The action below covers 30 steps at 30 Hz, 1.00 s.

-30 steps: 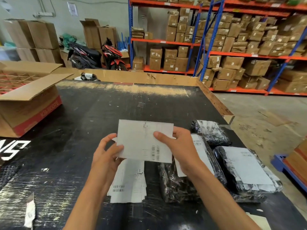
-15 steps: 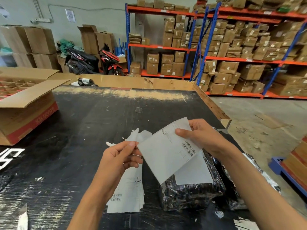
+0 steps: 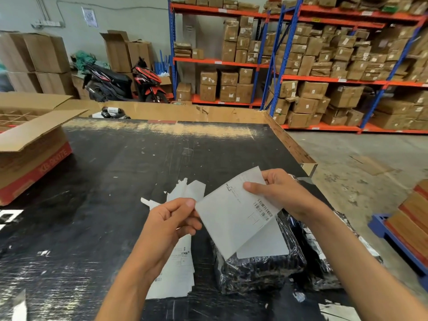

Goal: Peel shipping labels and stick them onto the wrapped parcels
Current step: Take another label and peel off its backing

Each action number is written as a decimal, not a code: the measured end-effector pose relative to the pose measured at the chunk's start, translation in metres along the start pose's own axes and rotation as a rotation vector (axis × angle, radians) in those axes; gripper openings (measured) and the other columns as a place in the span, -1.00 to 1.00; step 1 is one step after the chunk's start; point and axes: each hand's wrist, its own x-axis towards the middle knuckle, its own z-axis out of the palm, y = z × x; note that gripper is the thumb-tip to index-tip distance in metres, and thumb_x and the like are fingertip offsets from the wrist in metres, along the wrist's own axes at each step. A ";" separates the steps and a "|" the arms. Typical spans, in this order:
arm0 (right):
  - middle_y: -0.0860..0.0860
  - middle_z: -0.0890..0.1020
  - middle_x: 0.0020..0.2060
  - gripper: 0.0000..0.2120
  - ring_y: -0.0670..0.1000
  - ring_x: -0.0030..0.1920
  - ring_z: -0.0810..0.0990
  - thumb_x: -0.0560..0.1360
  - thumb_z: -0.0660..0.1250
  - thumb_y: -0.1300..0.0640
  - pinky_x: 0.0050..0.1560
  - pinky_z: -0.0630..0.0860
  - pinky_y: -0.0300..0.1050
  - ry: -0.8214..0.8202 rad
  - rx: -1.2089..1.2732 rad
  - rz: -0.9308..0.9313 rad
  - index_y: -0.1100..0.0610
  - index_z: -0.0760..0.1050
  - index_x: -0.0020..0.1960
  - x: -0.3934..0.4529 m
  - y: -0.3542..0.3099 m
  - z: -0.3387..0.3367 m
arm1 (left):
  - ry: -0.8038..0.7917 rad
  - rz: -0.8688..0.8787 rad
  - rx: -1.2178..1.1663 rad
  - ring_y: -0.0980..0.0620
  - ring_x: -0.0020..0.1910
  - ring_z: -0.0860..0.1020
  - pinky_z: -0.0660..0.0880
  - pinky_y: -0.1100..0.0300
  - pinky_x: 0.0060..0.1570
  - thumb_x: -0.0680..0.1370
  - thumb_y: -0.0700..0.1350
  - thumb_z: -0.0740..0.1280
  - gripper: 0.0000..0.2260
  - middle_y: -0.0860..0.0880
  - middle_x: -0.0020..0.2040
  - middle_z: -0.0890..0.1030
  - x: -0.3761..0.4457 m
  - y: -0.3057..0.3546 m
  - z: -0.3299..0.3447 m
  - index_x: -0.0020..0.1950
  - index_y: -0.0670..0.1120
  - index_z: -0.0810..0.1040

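Observation:
My right hand (image 3: 281,194) pinches the top edge of a white shipping label (image 3: 234,216) with a barcode, held tilted above the table. My left hand (image 3: 171,224) pinches the backing paper (image 3: 185,191), which sticks up behind its fingers, apart from the label. Under the label lies a parcel (image 3: 257,269) wrapped in black film, with a white label (image 3: 266,244) on its top. A second wrapped parcel (image 3: 324,258) lies to its right, mostly hidden by my right forearm. A stack of unpeeled labels (image 3: 178,272) lies on the black table (image 3: 129,172) under my left wrist.
An open cardboard box (image 3: 30,144) with dividers stands at the table's left. Wrapped parcels (image 3: 113,112) lie beyond the far edge. Shelving full of cartons (image 3: 301,72) fills the back right, and a motorbike (image 3: 125,82) stands behind. A blue pallet (image 3: 398,242) with boards sits on the floor at right.
The label was held flat in both hands a second ago. It has since come apart from its backing: my right hand swung the label rightward over the parcel, my left kept the backing.

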 end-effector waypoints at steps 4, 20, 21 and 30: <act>0.03 0.70 0.04 -0.69 0.08 0.03 0.70 0.51 0.48 0.09 -0.04 0.64 -0.11 0.189 -0.167 -0.147 0.01 0.54 0.23 0.000 0.003 0.006 | -0.043 -0.030 -0.118 0.10 -0.34 0.57 0.54 0.30 -0.32 0.47 -0.03 0.38 -0.78 -0.09 -0.21 0.65 0.001 -0.001 0.012 -0.11 -0.16 0.71; 0.02 0.75 -0.21 -0.71 0.00 -0.17 0.72 0.30 0.60 -0.05 -0.14 0.62 -0.14 0.202 -0.238 -0.479 0.08 0.71 -0.06 -0.058 -0.008 0.031 | 0.047 0.171 0.065 -0.01 -0.13 0.67 0.62 0.16 -0.05 0.60 -0.01 0.29 -0.77 -0.09 -0.20 0.70 0.004 -0.013 0.076 -0.08 -0.10 0.69; 0.02 0.76 -0.21 -0.73 0.01 -0.17 0.73 0.32 0.61 -0.02 -0.13 0.65 -0.13 0.200 -0.245 -0.477 0.10 0.72 -0.05 -0.060 -0.008 0.031 | 0.039 0.180 0.080 0.03 -0.15 0.67 0.61 0.19 -0.08 0.59 -0.02 0.30 -0.78 -0.06 -0.22 0.70 0.003 -0.013 0.078 -0.09 -0.09 0.69; 0.07 0.75 -0.27 -0.95 -0.06 -0.27 0.70 0.49 0.50 0.21 -0.22 0.60 -0.23 0.251 -0.151 -0.422 0.18 0.73 -0.11 -0.066 0.000 0.032 | -0.042 0.283 0.187 0.08 -0.16 0.65 0.60 0.20 -0.15 0.58 -0.03 0.27 -0.76 0.01 -0.19 0.68 0.005 -0.017 0.080 -0.03 -0.17 0.63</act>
